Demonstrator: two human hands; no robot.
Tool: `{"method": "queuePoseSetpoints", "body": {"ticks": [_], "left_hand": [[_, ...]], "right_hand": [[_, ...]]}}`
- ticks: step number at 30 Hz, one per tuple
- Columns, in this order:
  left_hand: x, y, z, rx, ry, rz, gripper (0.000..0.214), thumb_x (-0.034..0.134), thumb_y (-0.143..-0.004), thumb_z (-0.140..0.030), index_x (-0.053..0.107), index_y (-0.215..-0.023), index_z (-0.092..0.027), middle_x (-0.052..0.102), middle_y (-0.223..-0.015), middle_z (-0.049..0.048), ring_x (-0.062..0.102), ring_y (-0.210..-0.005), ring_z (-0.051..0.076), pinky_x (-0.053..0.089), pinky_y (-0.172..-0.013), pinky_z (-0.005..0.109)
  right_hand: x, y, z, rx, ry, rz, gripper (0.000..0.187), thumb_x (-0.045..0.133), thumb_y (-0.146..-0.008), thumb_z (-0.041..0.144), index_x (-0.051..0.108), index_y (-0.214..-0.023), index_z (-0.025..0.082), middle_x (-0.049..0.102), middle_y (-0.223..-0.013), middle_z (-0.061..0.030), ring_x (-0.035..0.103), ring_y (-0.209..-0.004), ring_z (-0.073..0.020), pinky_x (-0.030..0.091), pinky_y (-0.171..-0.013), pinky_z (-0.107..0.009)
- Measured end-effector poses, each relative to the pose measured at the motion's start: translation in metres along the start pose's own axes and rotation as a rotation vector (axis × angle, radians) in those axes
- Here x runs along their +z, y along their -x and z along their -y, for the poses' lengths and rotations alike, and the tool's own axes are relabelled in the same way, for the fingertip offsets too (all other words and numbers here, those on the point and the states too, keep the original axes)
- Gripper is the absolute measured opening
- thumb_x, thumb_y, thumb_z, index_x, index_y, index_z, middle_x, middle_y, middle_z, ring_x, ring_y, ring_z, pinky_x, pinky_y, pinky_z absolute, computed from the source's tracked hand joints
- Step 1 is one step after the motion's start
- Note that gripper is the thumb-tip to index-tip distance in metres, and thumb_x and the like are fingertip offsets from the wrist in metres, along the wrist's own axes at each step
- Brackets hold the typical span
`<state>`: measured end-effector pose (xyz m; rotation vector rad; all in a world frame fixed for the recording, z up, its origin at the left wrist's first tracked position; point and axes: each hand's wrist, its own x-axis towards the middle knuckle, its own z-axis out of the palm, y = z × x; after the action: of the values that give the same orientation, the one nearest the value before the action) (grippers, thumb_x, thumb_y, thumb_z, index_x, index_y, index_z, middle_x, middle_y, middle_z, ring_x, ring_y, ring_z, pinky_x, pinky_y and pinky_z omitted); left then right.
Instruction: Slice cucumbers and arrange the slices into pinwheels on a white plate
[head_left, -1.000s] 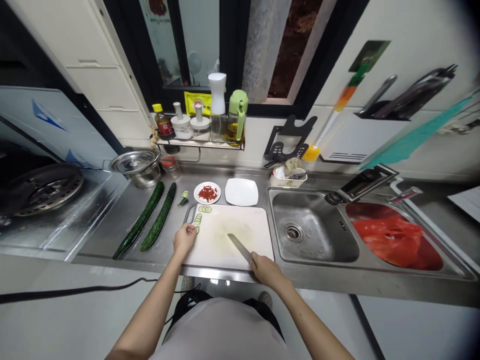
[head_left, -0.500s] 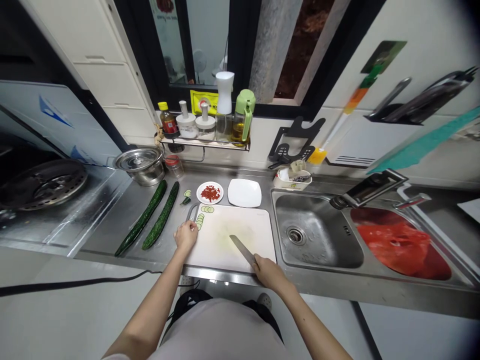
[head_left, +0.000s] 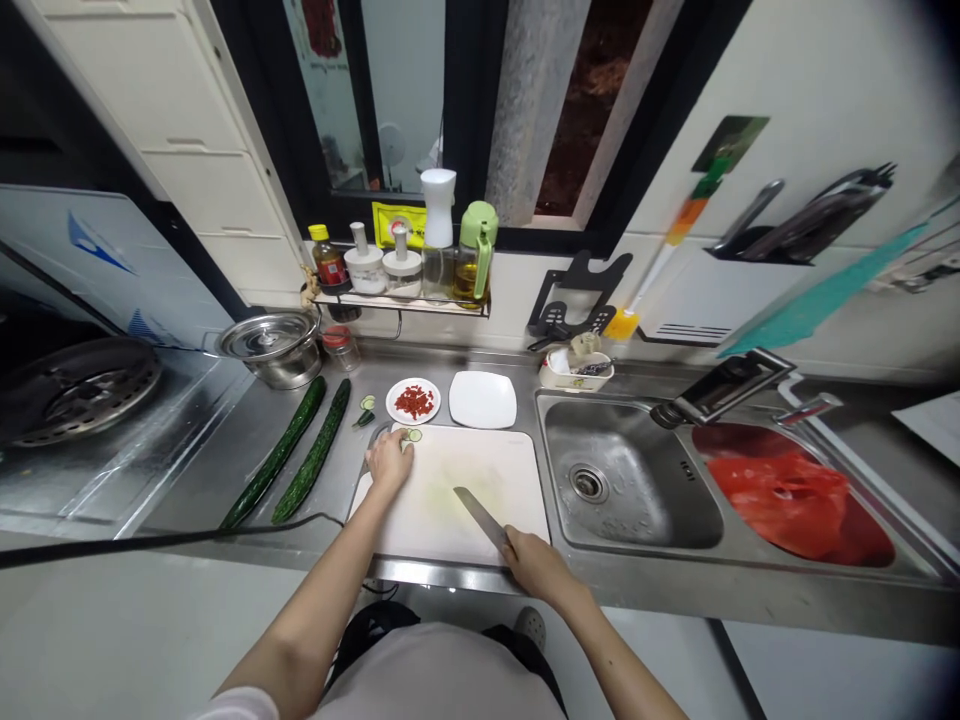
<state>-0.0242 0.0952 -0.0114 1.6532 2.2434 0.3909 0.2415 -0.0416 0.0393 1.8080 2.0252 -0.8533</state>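
A white cutting board (head_left: 465, 480) lies on the steel counter. My left hand (head_left: 390, 461) rests closed over the cucumber slices (head_left: 412, 435) at the board's upper left corner; most slices are hidden under it. My right hand (head_left: 529, 562) grips the handle of a knife (head_left: 480, 517), whose blade lies across the board's lower middle. Two whole cucumbers (head_left: 300, 455) lie side by side on the counter to the left. Behind the board sit a small plate of chopped red chili (head_left: 413, 401) and a bare white plate (head_left: 483, 400).
A steel sink (head_left: 622, 475) is right of the board, with a red basin (head_left: 795, 495) further right. A lidded steel pot (head_left: 271, 345) stands at the back left near a stove. A rack of bottles (head_left: 405, 265) hangs below the window. A black cable (head_left: 150, 540) runs along the counter's front.
My left hand has moved up the board's left edge, from the lower slices to the top corner, covering the slices. The knife has stayed nearly in place.
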Motion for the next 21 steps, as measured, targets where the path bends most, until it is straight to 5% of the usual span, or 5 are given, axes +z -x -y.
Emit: {"method": "queuePoseSetpoints", "body": {"ticks": [8,21], "left_hand": [[0.012,-0.014,-0.012,0.071,-0.161,0.018,0.034,0.051,-0.084,-0.029,0.064,-0.115,-0.026,0.060,-0.115,0.0123,0.052,-0.111,0.030,0.034,-0.091,0.044],[0.011,-0.018,-0.012,-0.009,0.074,0.075,0.019,0.052,-0.082,-0.019,0.065,-0.093,-0.025,0.071,-0.093,0.0033,0.062,-0.092,0.020,0.039,-0.085,0.034]], "right_hand": [[-0.001,0.002,0.001,0.006,-0.011,0.001,0.030,0.034,-0.091,0.029,0.056,-0.110,0.020,0.067,-0.100,-0.0105,0.063,-0.093,-0.0233,0.034,-0.068,-0.028],[-0.005,0.005,0.003,0.021,-0.016,0.015,0.029,0.035,-0.092,0.030,0.056,-0.109,0.020,0.068,-0.101,-0.0096,0.063,-0.093,-0.0225,0.033,-0.066,-0.027]]}}
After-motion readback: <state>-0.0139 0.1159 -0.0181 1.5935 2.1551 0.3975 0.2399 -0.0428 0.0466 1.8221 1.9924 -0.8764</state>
